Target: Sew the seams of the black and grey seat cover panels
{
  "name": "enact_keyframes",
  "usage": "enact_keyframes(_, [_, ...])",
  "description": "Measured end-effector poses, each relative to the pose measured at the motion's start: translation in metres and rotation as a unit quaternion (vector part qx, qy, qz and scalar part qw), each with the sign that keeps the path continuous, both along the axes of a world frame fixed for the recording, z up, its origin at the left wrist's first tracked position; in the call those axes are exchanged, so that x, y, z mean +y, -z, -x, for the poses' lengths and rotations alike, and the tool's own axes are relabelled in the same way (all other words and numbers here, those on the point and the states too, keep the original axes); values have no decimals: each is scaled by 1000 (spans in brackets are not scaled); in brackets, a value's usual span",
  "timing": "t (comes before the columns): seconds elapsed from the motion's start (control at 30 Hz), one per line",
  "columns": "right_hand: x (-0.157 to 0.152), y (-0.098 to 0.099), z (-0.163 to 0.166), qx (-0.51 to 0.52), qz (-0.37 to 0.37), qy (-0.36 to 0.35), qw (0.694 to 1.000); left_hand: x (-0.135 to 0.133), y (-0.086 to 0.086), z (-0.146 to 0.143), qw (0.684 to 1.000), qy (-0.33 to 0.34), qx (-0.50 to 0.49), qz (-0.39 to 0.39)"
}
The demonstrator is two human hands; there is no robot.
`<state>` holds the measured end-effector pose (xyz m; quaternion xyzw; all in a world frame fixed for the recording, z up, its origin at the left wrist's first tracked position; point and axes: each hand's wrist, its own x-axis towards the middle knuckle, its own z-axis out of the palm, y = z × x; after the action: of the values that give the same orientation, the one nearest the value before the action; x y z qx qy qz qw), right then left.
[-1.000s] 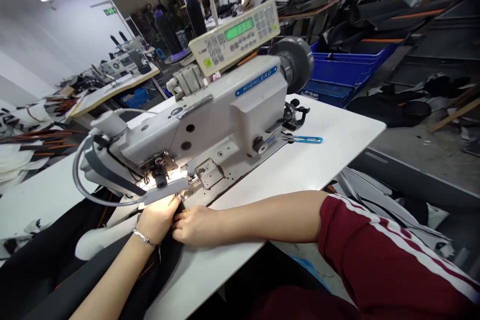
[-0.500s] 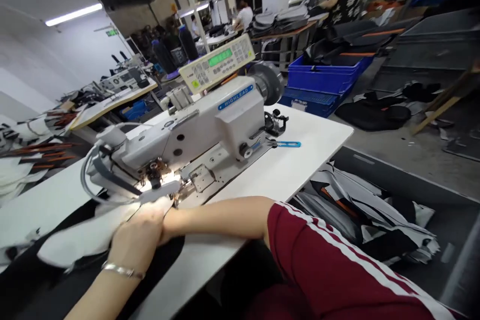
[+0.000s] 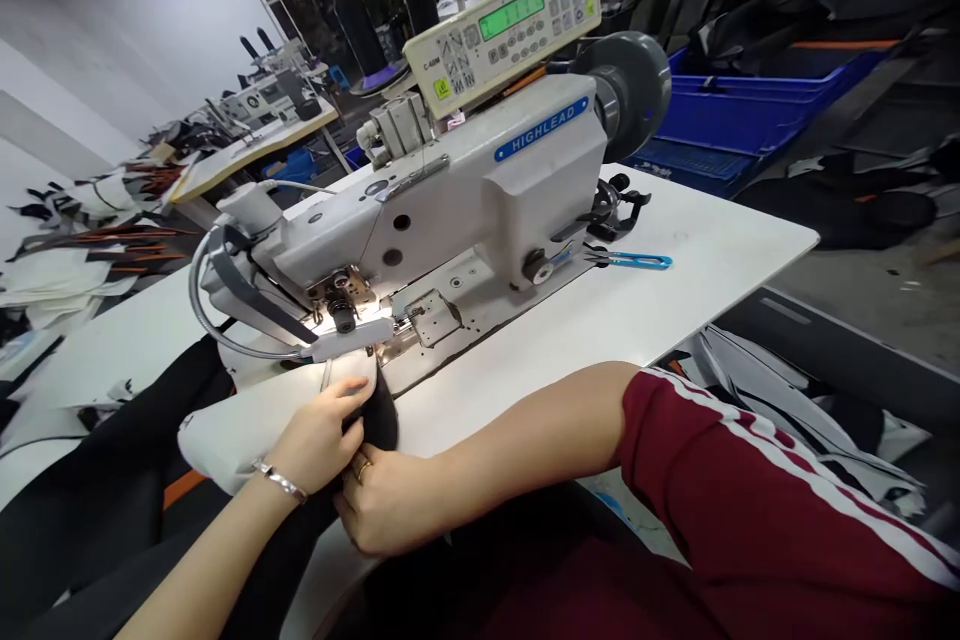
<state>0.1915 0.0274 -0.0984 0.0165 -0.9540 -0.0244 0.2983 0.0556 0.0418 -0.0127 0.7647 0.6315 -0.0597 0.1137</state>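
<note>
A grey HIGHLEAD sewing machine (image 3: pixel 480 200) stands on a white table (image 3: pixel 675 290), its lamp lit over the needle area (image 3: pixel 349 315). A white and black fabric piece (image 3: pixel 255 420) lies just in front of the presser foot. My left hand (image 3: pixel 319 435), with a bracelet at the wrist, pinches the fabric's edge. My right hand (image 3: pixel 382 505), wearing a ring, grips the black part of the fabric right beside it near the table's front edge. Both hands are closed on the fabric.
A control panel (image 3: pixel 502 30) sits atop the machine, with the handwheel (image 3: pixel 630 85) at its right end. Blue-handled snips (image 3: pixel 637 262) lie by the machine's base. Blue crates (image 3: pixel 750 105) stand behind. Cut fabric pieces (image 3: pixel 787 390) lie in a bin at right. Other workstations and people are farther back.
My hands have drawn back from the needle toward the table's front edge with the fabric. The view has shifted, so the machine looks nearer and higher.
</note>
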Motion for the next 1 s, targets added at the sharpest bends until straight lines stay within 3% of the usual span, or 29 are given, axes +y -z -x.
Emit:
enact_keyframes(0.1, [1, -1, 1, 17, -18, -15, 1000, 2, 4, 1, 1000, 5, -6, 18])
enact_keyframes(0.37, [4, -6, -2, -47, 39, -46, 997, 15, 11, 3, 999, 22, -20, 24])
enact_keyframes(0.8, [31, -9, 10, -90, 95, -33, 991, 41, 9, 1, 996, 58, 58, 34])
enact_keyframes(1.0, [42, -5, 14, -95, 71, -47, 992, 44, 15, -2, 992, 47, 116, 14])
